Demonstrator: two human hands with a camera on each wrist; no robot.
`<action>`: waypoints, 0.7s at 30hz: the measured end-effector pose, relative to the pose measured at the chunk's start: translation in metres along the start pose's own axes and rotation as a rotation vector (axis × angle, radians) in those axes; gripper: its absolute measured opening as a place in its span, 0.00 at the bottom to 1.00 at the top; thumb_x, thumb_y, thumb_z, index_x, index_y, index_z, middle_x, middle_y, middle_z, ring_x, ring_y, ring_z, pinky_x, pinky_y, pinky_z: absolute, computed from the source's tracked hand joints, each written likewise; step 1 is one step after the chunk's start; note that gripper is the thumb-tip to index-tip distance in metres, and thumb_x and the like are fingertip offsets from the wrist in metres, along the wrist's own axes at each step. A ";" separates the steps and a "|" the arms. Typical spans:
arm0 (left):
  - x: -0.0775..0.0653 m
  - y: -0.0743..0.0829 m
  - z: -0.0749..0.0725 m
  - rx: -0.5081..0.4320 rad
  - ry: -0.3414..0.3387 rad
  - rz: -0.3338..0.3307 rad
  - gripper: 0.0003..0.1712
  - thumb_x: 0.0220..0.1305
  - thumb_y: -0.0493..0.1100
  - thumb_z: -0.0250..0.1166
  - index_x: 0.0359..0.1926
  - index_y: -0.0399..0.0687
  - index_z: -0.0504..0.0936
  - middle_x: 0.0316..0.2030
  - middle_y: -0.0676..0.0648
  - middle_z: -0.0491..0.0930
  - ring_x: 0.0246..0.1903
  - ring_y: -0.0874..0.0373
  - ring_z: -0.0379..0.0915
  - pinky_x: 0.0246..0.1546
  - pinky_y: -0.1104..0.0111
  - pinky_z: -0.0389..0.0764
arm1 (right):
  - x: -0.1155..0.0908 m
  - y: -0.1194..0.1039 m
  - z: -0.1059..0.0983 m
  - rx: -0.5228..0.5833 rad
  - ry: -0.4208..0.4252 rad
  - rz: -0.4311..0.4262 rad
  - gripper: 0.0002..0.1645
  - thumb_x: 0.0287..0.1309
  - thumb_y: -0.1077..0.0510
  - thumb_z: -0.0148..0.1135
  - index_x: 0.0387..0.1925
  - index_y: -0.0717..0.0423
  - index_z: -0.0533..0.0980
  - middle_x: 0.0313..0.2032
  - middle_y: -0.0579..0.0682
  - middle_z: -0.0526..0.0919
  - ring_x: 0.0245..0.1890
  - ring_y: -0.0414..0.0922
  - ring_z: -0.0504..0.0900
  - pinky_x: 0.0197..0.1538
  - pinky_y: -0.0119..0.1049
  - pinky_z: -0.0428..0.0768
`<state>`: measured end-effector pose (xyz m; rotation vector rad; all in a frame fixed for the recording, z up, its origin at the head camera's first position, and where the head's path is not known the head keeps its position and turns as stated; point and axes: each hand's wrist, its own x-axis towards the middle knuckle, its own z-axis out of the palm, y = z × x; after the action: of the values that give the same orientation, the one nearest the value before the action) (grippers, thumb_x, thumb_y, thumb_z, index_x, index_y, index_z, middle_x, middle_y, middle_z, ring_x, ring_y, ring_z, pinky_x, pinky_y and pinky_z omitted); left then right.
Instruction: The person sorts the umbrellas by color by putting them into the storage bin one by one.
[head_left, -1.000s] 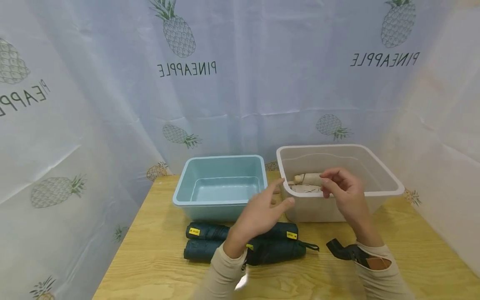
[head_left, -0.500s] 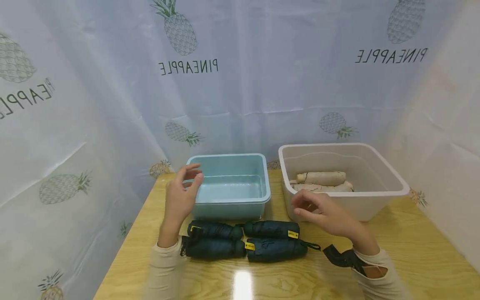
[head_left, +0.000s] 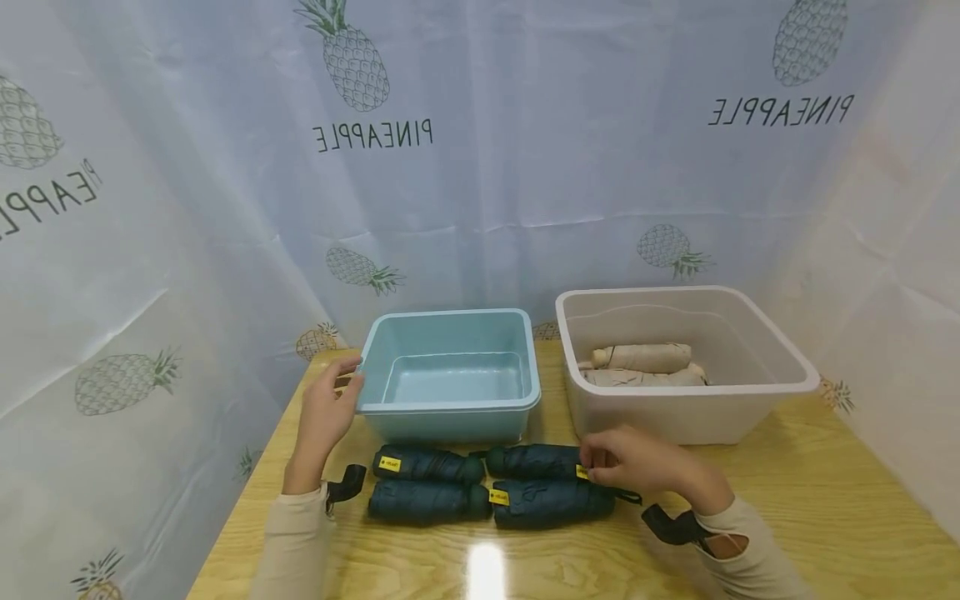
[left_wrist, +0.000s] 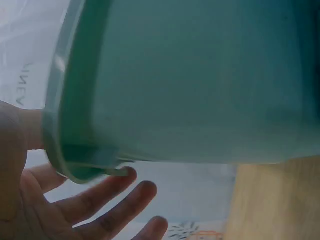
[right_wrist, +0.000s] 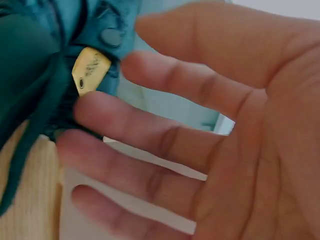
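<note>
Head view: both hands loose, right at an umbrella, left at the tub

Right hand [head_left: 637, 457]: no grip that I can see. Right wrist view has the fingers spread and nearly straight, tips just beside the yellow tag [right_wrist: 91, 70] at the right end of the back right umbrella [head_left: 532, 460]. Contact: can't tell. Left hand [head_left: 324, 417]: fingers relaxed at the left rim of the blue tub [head_left: 447, 407], not clamped; touch unclear there too.

That umbrella lies on the table [head_left: 585, 567], with the front right umbrella [head_left: 551, 505] close in front and the back left umbrella [head_left: 427, 467] almost end to end with it. Front left umbrella [head_left: 420, 502] completes the block. Further out: white bin [head_left: 675, 417] with beige rolls [head_left: 642, 357] inside.

Risks, my read: pinching only the tag or loose fabric at one end could let the umbrella swing or slip. Tight rows mean a wide grab could drag a neighbour. Strap loop [head_left: 627, 496] sits near the black wrist mount [head_left: 671, 527], so a snag is possible. Leaning on the rim could shift the tub into the back row.
</note>
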<state>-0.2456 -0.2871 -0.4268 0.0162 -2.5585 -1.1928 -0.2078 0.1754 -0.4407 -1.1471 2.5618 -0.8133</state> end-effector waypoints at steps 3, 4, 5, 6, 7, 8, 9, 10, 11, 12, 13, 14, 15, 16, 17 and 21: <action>0.002 -0.009 0.000 -0.035 -0.066 -0.027 0.25 0.80 0.47 0.52 0.72 0.48 0.71 0.68 0.32 0.72 0.63 0.34 0.74 0.58 0.43 0.77 | -0.002 0.002 0.002 0.009 -0.062 0.027 0.05 0.64 0.55 0.69 0.41 0.50 0.83 0.29 0.35 0.83 0.29 0.28 0.77 0.34 0.29 0.77; 0.003 -0.011 0.000 -0.048 -0.082 -0.029 0.25 0.80 0.48 0.51 0.73 0.50 0.70 0.68 0.32 0.71 0.64 0.34 0.73 0.58 0.42 0.77 | -0.003 0.002 0.003 0.004 -0.081 0.042 0.07 0.63 0.55 0.70 0.42 0.50 0.84 0.29 0.34 0.83 0.29 0.28 0.77 0.34 0.29 0.77; 0.003 -0.013 0.000 -0.065 -0.096 -0.030 0.25 0.80 0.49 0.51 0.73 0.51 0.69 0.69 0.32 0.71 0.64 0.33 0.72 0.57 0.41 0.77 | -0.004 0.003 0.003 0.004 -0.101 0.063 0.09 0.61 0.54 0.71 0.43 0.50 0.85 0.29 0.34 0.83 0.29 0.28 0.77 0.35 0.29 0.77; 0.003 -0.015 0.000 -0.084 -0.113 -0.029 0.26 0.81 0.49 0.50 0.74 0.52 0.68 0.70 0.31 0.70 0.65 0.33 0.71 0.58 0.41 0.76 | -0.005 0.003 0.004 0.005 -0.120 0.081 0.11 0.60 0.54 0.72 0.44 0.50 0.85 0.29 0.34 0.83 0.30 0.28 0.78 0.35 0.30 0.77; 0.004 -0.016 0.000 -0.103 -0.128 -0.034 0.26 0.81 0.50 0.49 0.75 0.53 0.67 0.70 0.32 0.70 0.66 0.33 0.71 0.58 0.41 0.75 | -0.006 0.002 0.004 0.011 -0.139 0.100 0.12 0.59 0.54 0.72 0.45 0.50 0.85 0.30 0.35 0.84 0.30 0.29 0.78 0.35 0.30 0.77; 0.004 -0.018 0.000 -0.118 -0.141 -0.039 0.27 0.81 0.51 0.48 0.76 0.55 0.66 0.70 0.32 0.70 0.66 0.33 0.70 0.59 0.40 0.75 | -0.006 0.002 0.005 0.018 -0.156 0.118 0.13 0.58 0.54 0.73 0.45 0.49 0.85 0.30 0.35 0.84 0.30 0.29 0.78 0.35 0.30 0.77; 0.004 -0.020 0.000 -0.135 -0.153 -0.047 0.27 0.81 0.51 0.47 0.76 0.56 0.65 0.70 0.32 0.70 0.66 0.34 0.70 0.60 0.41 0.74 | -0.007 0.002 0.005 0.026 -0.171 0.136 0.14 0.57 0.54 0.74 0.46 0.49 0.85 0.31 0.36 0.84 0.31 0.29 0.78 0.35 0.31 0.77; 0.004 -0.021 0.000 -0.154 -0.166 -0.053 0.27 0.82 0.52 0.46 0.77 0.57 0.64 0.69 0.32 0.70 0.67 0.34 0.69 0.60 0.41 0.73 | -0.007 0.001 0.006 0.032 -0.183 0.150 0.15 0.57 0.54 0.74 0.47 0.49 0.85 0.32 0.36 0.84 0.31 0.30 0.79 0.35 0.31 0.78; 0.005 -0.022 0.000 -0.170 -0.175 -0.059 0.27 0.82 0.53 0.45 0.77 0.58 0.64 0.69 0.32 0.70 0.67 0.34 0.69 0.60 0.41 0.72 | -0.007 0.000 0.007 0.040 -0.192 0.163 0.16 0.56 0.54 0.74 0.47 0.49 0.84 0.33 0.37 0.85 0.32 0.30 0.79 0.36 0.31 0.78; 0.005 -0.024 0.000 -0.183 -0.185 -0.064 0.27 0.82 0.53 0.44 0.77 0.59 0.63 0.69 0.32 0.70 0.67 0.35 0.69 0.61 0.41 0.72 | -0.007 0.000 0.008 0.041 -0.197 0.171 0.17 0.56 0.55 0.75 0.47 0.49 0.85 0.33 0.38 0.85 0.32 0.30 0.80 0.36 0.31 0.78; 0.006 -0.025 0.000 -0.195 -0.190 -0.069 0.27 0.83 0.54 0.43 0.77 0.59 0.62 0.69 0.33 0.70 0.66 0.35 0.69 0.61 0.42 0.72 | -0.007 -0.001 0.008 0.034 -0.199 0.180 0.17 0.55 0.55 0.75 0.48 0.49 0.85 0.34 0.38 0.86 0.32 0.30 0.80 0.36 0.32 0.78; 0.006 -0.026 0.000 -0.206 -0.195 -0.067 0.28 0.83 0.53 0.43 0.78 0.59 0.62 0.69 0.32 0.69 0.66 0.35 0.68 0.60 0.42 0.71 | -0.006 -0.002 0.009 0.025 -0.202 0.191 0.18 0.54 0.55 0.76 0.48 0.49 0.85 0.34 0.38 0.86 0.32 0.30 0.79 0.36 0.32 0.78; 0.007 -0.027 0.001 -0.219 -0.199 -0.067 0.28 0.83 0.53 0.42 0.78 0.59 0.61 0.69 0.32 0.69 0.66 0.36 0.68 0.60 0.43 0.72 | -0.006 -0.003 0.011 0.004 -0.204 0.199 0.19 0.53 0.55 0.76 0.48 0.49 0.85 0.34 0.38 0.85 0.31 0.31 0.78 0.36 0.32 0.78; 0.007 -0.027 0.001 -0.228 -0.204 -0.066 0.28 0.83 0.53 0.42 0.78 0.59 0.61 0.69 0.32 0.69 0.66 0.36 0.68 0.60 0.43 0.72 | -0.005 -0.004 0.012 -0.017 -0.206 0.207 0.19 0.52 0.55 0.76 0.48 0.49 0.85 0.35 0.39 0.86 0.31 0.31 0.78 0.36 0.32 0.78; 0.007 -0.028 0.001 -0.233 -0.207 -0.064 0.28 0.83 0.52 0.41 0.79 0.59 0.60 0.69 0.32 0.68 0.66 0.36 0.69 0.59 0.45 0.73 | -0.004 -0.006 0.013 -0.042 -0.209 0.214 0.20 0.51 0.54 0.77 0.47 0.50 0.86 0.37 0.40 0.87 0.32 0.32 0.79 0.37 0.33 0.78; 0.007 -0.026 0.000 -0.240 -0.222 -0.069 0.28 0.84 0.50 0.41 0.80 0.57 0.58 0.70 0.31 0.67 0.65 0.35 0.69 0.56 0.50 0.73 | -0.001 -0.012 0.018 -0.144 -0.198 0.234 0.20 0.46 0.51 0.80 0.44 0.49 0.87 0.44 0.45 0.89 0.37 0.40 0.83 0.41 0.37 0.81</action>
<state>-0.2558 -0.3051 -0.4446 -0.0879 -2.5971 -1.6027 -0.1926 0.1628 -0.4486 -0.8900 2.5565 -0.4448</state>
